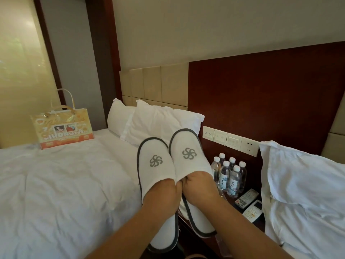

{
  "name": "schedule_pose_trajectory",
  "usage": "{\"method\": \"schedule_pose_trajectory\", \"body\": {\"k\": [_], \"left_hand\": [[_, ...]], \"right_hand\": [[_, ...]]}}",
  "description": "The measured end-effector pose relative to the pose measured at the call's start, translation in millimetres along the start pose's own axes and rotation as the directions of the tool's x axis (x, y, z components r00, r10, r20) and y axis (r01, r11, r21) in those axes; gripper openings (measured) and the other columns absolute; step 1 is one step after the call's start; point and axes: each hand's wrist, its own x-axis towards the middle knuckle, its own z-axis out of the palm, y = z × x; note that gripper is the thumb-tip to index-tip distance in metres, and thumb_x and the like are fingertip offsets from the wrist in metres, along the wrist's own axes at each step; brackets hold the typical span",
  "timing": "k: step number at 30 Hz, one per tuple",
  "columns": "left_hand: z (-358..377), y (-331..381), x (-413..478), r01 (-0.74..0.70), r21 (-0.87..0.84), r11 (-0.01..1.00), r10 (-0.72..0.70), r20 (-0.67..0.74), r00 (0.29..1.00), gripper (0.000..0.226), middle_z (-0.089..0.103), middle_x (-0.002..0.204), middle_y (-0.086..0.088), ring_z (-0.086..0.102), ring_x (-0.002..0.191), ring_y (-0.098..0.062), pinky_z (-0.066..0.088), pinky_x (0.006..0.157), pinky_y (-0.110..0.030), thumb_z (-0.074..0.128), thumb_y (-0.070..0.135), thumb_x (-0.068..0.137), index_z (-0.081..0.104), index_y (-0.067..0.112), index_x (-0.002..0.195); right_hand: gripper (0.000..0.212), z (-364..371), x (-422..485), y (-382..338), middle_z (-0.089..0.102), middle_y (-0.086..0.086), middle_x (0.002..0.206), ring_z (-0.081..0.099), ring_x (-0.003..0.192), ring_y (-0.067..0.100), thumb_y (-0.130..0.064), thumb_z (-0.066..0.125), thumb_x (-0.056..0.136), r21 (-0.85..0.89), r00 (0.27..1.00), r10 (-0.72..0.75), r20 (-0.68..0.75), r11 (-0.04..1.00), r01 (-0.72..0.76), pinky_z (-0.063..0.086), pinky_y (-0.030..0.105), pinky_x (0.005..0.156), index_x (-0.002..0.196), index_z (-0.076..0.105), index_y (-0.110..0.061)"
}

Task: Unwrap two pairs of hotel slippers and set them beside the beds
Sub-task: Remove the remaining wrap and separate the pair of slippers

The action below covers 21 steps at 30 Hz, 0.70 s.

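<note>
Held up side by side, toes forward, over the gap between the two beds: one pair of white slippers, left slipper and right slipper, edges touching, no wrapper visible on them. Probably spread open from inside, to shape the flattened uppers before setting down. Left hand pushed into the left slipper's opening, fingers hidden within, so spread or curled could not be told. Right hand likewise tucked into the right slipper, fingertips out of sight. Below and just right, a nightstand crowded with water bottles and two remotes. Left bed with stacked pillows and a gift bag; right bed close by. Second pair not seen anywhere. Floor beside the beds judged the sensible landing spot, still ahead.
</note>
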Motion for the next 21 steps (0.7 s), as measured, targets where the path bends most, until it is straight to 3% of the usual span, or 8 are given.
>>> {"method": "schedule_pose_trajectory", "body": {"k": [3, 6, 9, 12, 14, 16, 18, 21], "left_hand": [[-1.4, -11.4, 4.3, -0.005, -0.195, 0.981, 0.008, 0.018, 1.0, 0.037, 0.07, 0.082, -0.001, 0.063, 0.081, -0.017, 0.043, 0.079, -0.019, 0.047, 0.042, 0.091, 0.07, 0.014, 0.086], [-22.0, -15.4, 13.8, 0.023, -0.39, 0.92, 0.075, 0.236, 0.969, 0.028, 0.068, 0.071, 0.011, 0.061, 0.073, -0.005, 0.05, 0.077, -0.026, 0.05, 0.049, 0.076, 0.067, 0.028, 0.07], [-33.5, -28.3, 25.7, 0.012, -0.371, 0.928, 0.135, 0.367, 0.921, 0.037, 0.063, 0.084, 0.002, 0.059, 0.081, -0.014, 0.046, 0.079, -0.028, 0.058, 0.057, 0.064, 0.056, 0.027, 0.084], [-49.7, -33.1, 24.5, 0.114, -0.333, 0.936, 0.088, 0.534, 0.841, 0.026, 0.044, 0.051, 0.018, 0.047, 0.051, -0.002, 0.037, 0.055, -0.019, 0.061, 0.051, 0.058, 0.046, 0.032, 0.047], [-50.1, -36.8, 22.2, 0.164, -0.312, 0.936, 0.044, 0.566, 0.823, 0.044, 0.032, 0.036, 0.013, 0.033, 0.039, -0.001, 0.028, 0.045, -0.018, 0.061, 0.033, 0.065, 0.033, 0.022, 0.033], [-45.2, -40.4, 20.3, 0.159, -0.234, 0.959, -0.002, 0.556, 0.831, 0.056, 0.029, 0.038, 0.011, 0.029, 0.04, -0.004, 0.024, 0.043, -0.018, 0.058, 0.011, 0.079, 0.021, 0.022, 0.038], [-39.4, -41.4, 17.8, 0.069, -0.129, 0.989, 0.005, 0.502, 0.865, 0.05, 0.031, 0.049, 0.005, 0.03, 0.043, -0.006, 0.026, 0.043, -0.014, 0.05, 0.004, 0.088, 0.024, 0.017, 0.048], [-36.3, -34.1, 17.0, 0.024, -0.03, 0.999, -0.011, 0.378, 0.926, 0.026, 0.062, 0.091, -0.011, 0.059, 0.086, -0.016, 0.038, 0.08, -0.014, 0.042, 0.013, 0.099, 0.063, 0.007, 0.085]], "right_hand": [[0.04, 3.0, -4.8, 5.8, 0.062, 0.003, 0.133, 0.053, 0.124, 0.019, -0.026, 0.036, 0.102, -0.039, 0.997, -0.052, -0.053, 0.998, 0.05, 0.033, 0.022, 0.105, 0.132, 0.06, -0.017], [0.032, 3.3, -9.5, -1.0, 0.069, 0.005, 0.122, 0.059, 0.116, 0.023, -0.026, 0.049, 0.098, 0.061, 0.982, 0.009, -0.188, 0.998, 0.003, 0.038, 0.024, 0.099, 0.121, 0.069, -0.017], [0.028, 0.2, -10.5, -8.5, 0.07, 0.01, 0.114, 0.061, 0.108, 0.025, -0.021, 0.052, 0.095, 0.142, 0.988, 0.046, -0.147, 0.99, -0.025, 0.044, 0.028, 0.095, 0.115, 0.07, -0.01], [0.026, -18.3, -7.9, -4.6, 0.068, 0.013, 0.105, 0.061, 0.103, 0.028, -0.01, 0.049, 0.094, 0.171, 0.978, 0.18, -0.103, 0.972, -0.161, 0.046, 0.03, 0.094, 0.106, 0.07, -0.003], [0.022, -25.7, -6.1, 1.3, 0.066, 0.011, 0.094, 0.06, 0.093, 0.028, -0.009, 0.048, 0.094, 0.127, 0.967, 0.254, -0.022, 0.96, -0.25, 0.048, 0.033, 0.092, 0.097, 0.069, -0.003], [0.02, -29.3, -6.4, -0.2, 0.065, 0.011, 0.087, 0.06, 0.087, 0.028, -0.011, 0.049, 0.095, 0.089, 0.959, 0.283, 0.033, 0.955, -0.285, 0.05, 0.035, 0.088, 0.091, 0.066, -0.003], [0.027, -29.4, -5.4, -1.8, 0.066, 0.013, 0.111, 0.059, 0.107, 0.027, -0.013, 0.046, 0.098, 0.054, 0.952, 0.295, 0.079, 0.953, -0.299, 0.044, 0.03, 0.097, 0.111, 0.066, 0.0], [0.021, -29.0, -6.2, -1.1, 0.062, 0.009, 0.078, 0.058, 0.074, 0.023, -0.011, 0.048, 0.096, 0.051, 0.96, 0.277, 0.054, 0.959, -0.279, 0.048, 0.033, 0.081, 0.085, 0.064, -0.001]]}}
